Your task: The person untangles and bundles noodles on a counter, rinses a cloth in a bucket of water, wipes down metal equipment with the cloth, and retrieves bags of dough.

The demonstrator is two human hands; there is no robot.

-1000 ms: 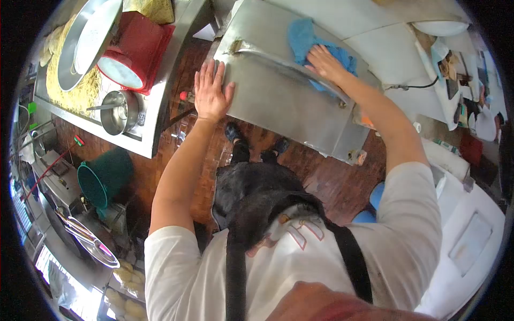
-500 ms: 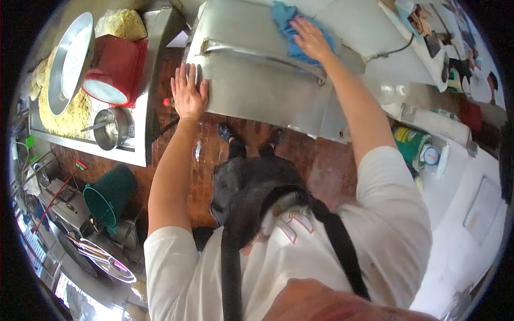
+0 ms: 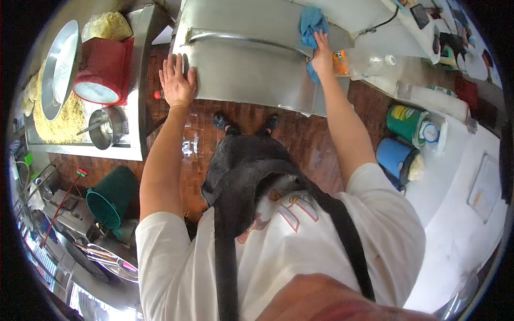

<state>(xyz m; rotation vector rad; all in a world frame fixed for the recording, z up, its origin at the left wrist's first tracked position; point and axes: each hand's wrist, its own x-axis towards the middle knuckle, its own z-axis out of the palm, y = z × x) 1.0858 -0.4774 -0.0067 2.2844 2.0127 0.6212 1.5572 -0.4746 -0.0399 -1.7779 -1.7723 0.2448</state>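
My left hand [image 3: 178,83] lies flat with spread fingers at the left edge of the stainless-steel box-like unit [image 3: 246,75], holding nothing. Over on the unit's right side, my right hand [image 3: 322,58] is on a crumpled blue cloth [image 3: 313,24]. Part of the cloth sticks out beyond the fingers and part shows beneath the hand. A metal bar handle [image 3: 241,37] runs across the unit between my hands. Just right of my right hand lies a clear plastic bottle [image 3: 367,63] with an orange label and a white cap.
On the left, a steel counter [image 3: 85,152] holds noodles [image 3: 59,125], a metal basin [image 3: 60,69], a red container [image 3: 104,67] and a pot [image 3: 106,128]. A green bin [image 3: 112,198] stands below. A green can [image 3: 407,124] and blue bucket [image 3: 395,159] are at right.
My right hand and the blue cloth have moved to the unit's right edge, and the cloth is more bunched. My left hand stays at the left edge. The view has shifted, revealing the bottle's label and the bucket.
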